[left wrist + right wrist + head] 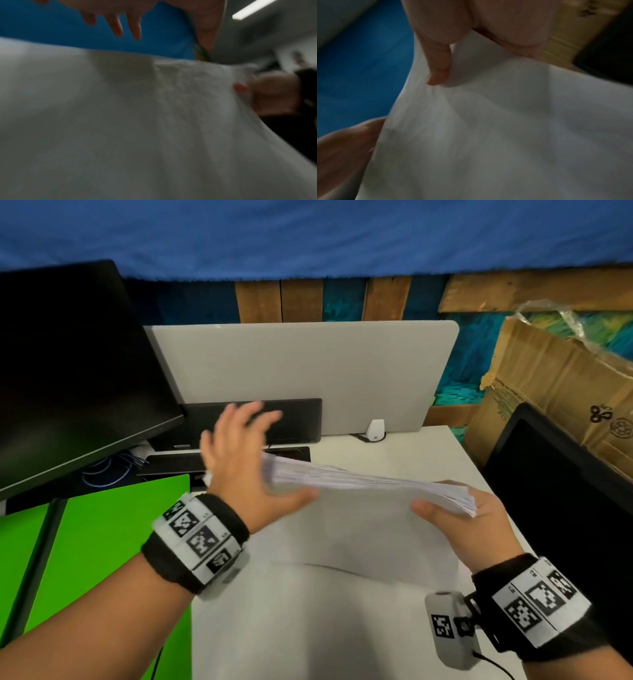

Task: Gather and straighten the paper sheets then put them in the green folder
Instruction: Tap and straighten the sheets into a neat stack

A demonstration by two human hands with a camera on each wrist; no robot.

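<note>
A thick stack of white paper sheets point(363, 508) stands on edge on the white desk, its top edges fanned unevenly. My right hand point(455, 518) grips the stack's right end, thumb on the near face, fingers behind. In the right wrist view the thumb point(439, 70) presses the paper point(488, 128). My left hand point(246, 460) is flat with fingers spread at the stack's left end, blurred. The left wrist view shows the paper point(120, 121) filling the frame below straight fingers point(135, 29). The green folder point(102, 542) lies open on the desk's left.
A black monitor point(68, 364) stands at the left, its stand leg point(37, 570) crossing the folder. A grey divider panel point(308, 371), a black keyboard point(291, 419) and a small white device point(375, 430) are behind. Cardboard point(555, 392) and another dark screen point(561, 491) stand at the right.
</note>
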